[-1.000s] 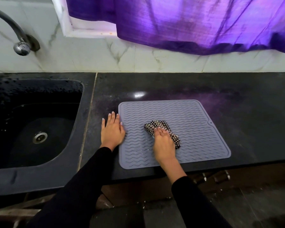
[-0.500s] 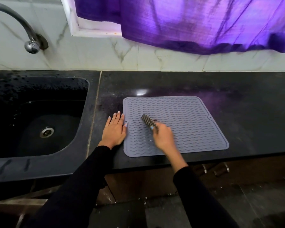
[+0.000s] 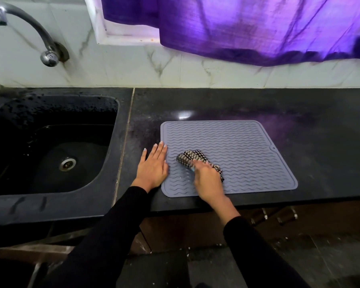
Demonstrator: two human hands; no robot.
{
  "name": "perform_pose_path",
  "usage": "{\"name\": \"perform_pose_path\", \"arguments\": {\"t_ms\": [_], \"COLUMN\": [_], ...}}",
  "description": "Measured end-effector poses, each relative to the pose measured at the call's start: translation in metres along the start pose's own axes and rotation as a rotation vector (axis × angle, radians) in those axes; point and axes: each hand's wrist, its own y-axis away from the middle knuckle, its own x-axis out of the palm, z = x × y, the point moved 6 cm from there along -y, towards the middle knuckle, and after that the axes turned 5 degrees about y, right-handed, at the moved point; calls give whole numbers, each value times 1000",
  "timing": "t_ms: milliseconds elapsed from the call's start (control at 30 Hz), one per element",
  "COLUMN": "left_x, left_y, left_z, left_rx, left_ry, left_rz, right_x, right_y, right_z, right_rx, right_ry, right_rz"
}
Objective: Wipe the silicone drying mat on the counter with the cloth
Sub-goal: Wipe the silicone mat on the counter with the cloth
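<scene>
A home kitchen: black sink with wall tap, dark stone counter, marble-look tiles.

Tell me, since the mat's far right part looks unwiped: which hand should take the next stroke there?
Right hand: it already presses the cloth on the mat; the left hand lies flat at its left edge.

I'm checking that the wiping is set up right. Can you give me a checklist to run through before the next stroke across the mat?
1. Mat flat on the counter: ok, no lifted corner shows.
2. Left hand steadying the mat: ok, it lies flat at the left edge, fingers straight.
3. Cloth under the right hand: ok, bunched on the mat; how the fingers hold it is blurred.
4. Path to the right clear: ok, nothing stands on the mat's right half.
5. Mat away from the sink: ok, counter lies between them.
6. Mat surface already dry: cannot tell.
</scene>
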Motion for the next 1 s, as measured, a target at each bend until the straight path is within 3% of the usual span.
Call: {"name": "perform_pose_path", "arguments": {"t_ms": [100,200,300,500,633,833,933,1000], "left_x": [-1,-2,0,1,2,1,-1,-1], "left_y": [1,7,14,17,17,17,18,19], "left_z": [-2,-4,-6,-5,-5,-6,-6,-5], "left_rx": [-15,-16,-21,-32,-33,-34,-33,-30], "left_ry": [5,-18,-16,-13,-11,-5,20,33], "left_rz": [20,28,21,-17,-24,-20,-9,5], "right_x": [-13,-19,-11,36,44,28,12,-6], "right_y": [-19,-19,-3,33,34,23,4,-7], "right_z": [-22,-29,-3,39,36,33,17,-1], "right_rx": [246,432,322,-144,-201,-279,-91,214], "right_ry": [-358,-641,-445,84,200,137,-131,-651], "right_rz": [87,-43,-69,-42,6,111,253,331]}}
